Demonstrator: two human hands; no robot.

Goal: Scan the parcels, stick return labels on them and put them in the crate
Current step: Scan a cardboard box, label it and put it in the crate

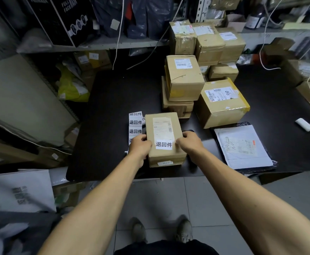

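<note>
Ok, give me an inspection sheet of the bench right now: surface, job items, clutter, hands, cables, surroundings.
Surface: black table, bare at the left.
Job's things: small parcel at the front edge, return label stuck on top; label strip to its left; stacked boxes behind; crate not seen.
Clutter: white mailer and a small white object on the right.
Hands: left hand and right hand grip the parcel's sides.
Cables: white cables hang over the back.
Surroundings: shelves with packages; tiled floor.
</note>
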